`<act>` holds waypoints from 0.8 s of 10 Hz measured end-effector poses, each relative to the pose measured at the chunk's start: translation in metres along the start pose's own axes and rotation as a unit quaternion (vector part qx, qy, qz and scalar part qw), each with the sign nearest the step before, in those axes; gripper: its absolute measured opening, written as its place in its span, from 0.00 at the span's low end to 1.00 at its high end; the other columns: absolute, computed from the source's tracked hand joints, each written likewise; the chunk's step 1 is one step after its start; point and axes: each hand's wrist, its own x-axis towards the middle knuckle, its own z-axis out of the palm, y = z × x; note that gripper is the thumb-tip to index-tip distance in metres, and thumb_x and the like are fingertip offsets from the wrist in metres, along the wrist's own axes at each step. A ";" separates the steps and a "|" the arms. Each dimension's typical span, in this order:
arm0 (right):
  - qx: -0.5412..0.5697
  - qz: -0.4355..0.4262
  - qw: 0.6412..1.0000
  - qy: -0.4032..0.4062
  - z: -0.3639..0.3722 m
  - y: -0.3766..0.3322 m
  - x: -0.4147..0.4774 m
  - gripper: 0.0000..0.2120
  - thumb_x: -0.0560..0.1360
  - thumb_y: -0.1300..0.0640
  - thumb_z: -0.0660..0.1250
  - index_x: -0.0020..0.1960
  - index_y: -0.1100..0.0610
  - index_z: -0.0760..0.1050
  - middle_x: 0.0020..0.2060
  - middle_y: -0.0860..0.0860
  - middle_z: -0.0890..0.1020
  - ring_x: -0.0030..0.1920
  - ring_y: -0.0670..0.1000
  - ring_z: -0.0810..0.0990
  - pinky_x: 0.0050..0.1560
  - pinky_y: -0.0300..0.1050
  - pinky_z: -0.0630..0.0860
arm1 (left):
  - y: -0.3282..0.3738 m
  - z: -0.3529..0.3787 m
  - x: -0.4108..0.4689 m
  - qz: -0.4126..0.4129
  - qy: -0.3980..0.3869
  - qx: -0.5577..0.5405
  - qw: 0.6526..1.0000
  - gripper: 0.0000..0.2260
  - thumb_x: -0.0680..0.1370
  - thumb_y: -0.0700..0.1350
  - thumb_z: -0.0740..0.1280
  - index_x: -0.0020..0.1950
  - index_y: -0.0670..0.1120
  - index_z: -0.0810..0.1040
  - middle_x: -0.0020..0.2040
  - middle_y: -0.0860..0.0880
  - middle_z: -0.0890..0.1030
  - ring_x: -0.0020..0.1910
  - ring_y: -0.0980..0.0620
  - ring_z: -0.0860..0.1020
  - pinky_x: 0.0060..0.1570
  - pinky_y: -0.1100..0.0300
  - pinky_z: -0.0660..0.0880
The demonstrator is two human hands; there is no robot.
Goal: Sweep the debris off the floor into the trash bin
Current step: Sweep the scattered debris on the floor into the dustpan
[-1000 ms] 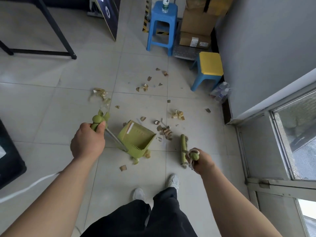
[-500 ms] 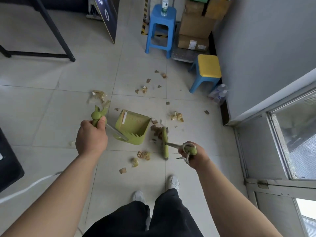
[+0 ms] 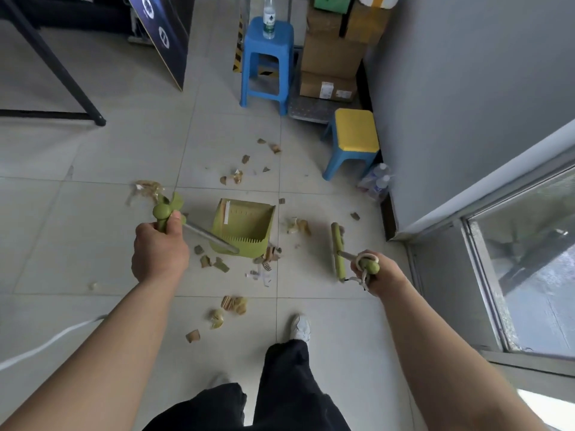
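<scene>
- Green dustpan [image 3: 245,227] stands on the floor [image 3: 93,231]; my left hand [image 3: 159,251] grips its handle.
- My right hand [image 3: 375,272] grips the broom [image 3: 337,251], scraps [image 3: 267,256] between.

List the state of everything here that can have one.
left hand, grips the dustpan handle.
right hand, grips the broom handle.
dustpan, resting on the floor.
broom, head right of the dustpan, apart from it.
debris, scattered across the floor.
bottle, upright on the blue stool.
yellow-topped stool, upright.

Storeroom corner, stacked cardboard boxes [image 3: 334,56], plastic stools [image 3: 267,62], tiled floor [image 3: 77,231]
</scene>
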 end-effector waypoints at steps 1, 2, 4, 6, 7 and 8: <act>0.079 0.070 0.994 -0.001 -0.004 -0.024 0.017 0.21 0.76 0.69 0.59 0.29 0.55 0.79 0.27 0.53 0.77 0.29 0.51 0.77 0.33 0.41 0.75 | 0.022 0.023 0.000 -0.012 0.013 0.002 1.000 0.27 0.79 0.62 0.58 0.55 0.37 0.75 0.54 0.38 0.80 0.51 0.35 0.77 0.48 0.47 0.71; 0.024 0.053 0.998 0.017 -0.004 -0.041 0.036 0.14 0.75 0.74 0.55 0.34 0.63 0.69 0.27 0.57 0.71 0.18 0.48 0.73 0.20 0.35 0.70 | 0.043 0.044 -0.002 -0.022 0.024 0.008 0.999 0.28 0.78 0.63 0.58 0.54 0.37 0.75 0.52 0.38 0.80 0.49 0.35 0.77 0.48 0.47 0.72; -0.070 0.073 0.994 -0.050 0.009 -0.061 0.038 0.09 0.69 0.71 0.62 0.33 0.61 0.68 0.24 0.55 0.69 0.17 0.49 0.68 0.20 0.33 0.64 | 0.077 0.080 -0.012 -0.038 0.032 0.007 0.999 0.28 0.79 0.63 0.58 0.55 0.37 0.76 0.52 0.39 0.80 0.49 0.35 0.77 0.45 0.49 0.70; -0.055 0.068 0.990 -0.109 -0.018 -0.094 0.064 0.16 0.67 0.70 0.63 0.25 0.54 0.69 0.28 0.50 0.73 0.30 0.45 0.69 0.29 0.34 0.66 | 0.106 0.105 -0.018 -0.031 0.031 0.007 0.999 0.26 0.79 0.61 0.58 0.57 0.37 0.75 0.55 0.38 0.79 0.53 0.34 0.77 0.49 0.49 0.69; -0.042 0.037 0.996 -0.073 -0.040 -0.105 0.069 0.11 0.63 0.65 0.65 0.23 0.56 0.75 0.23 0.49 0.76 0.30 0.47 0.71 0.29 0.31 0.70 | 0.117 0.116 -0.019 -0.027 0.030 0.001 0.999 0.26 0.80 0.61 0.59 0.58 0.37 0.74 0.57 0.38 0.78 0.55 0.35 0.76 0.49 0.50 0.68; -0.083 0.054 0.994 -0.041 -0.056 -0.112 0.072 0.04 0.68 0.59 0.68 0.36 0.55 0.72 0.32 0.49 0.75 0.35 0.50 0.73 0.34 0.39 0.71 | 0.130 0.127 -0.024 -0.020 0.026 -0.004 0.999 0.26 0.80 0.61 0.59 0.59 0.38 0.74 0.58 0.38 0.78 0.56 0.35 0.76 0.49 0.49 0.69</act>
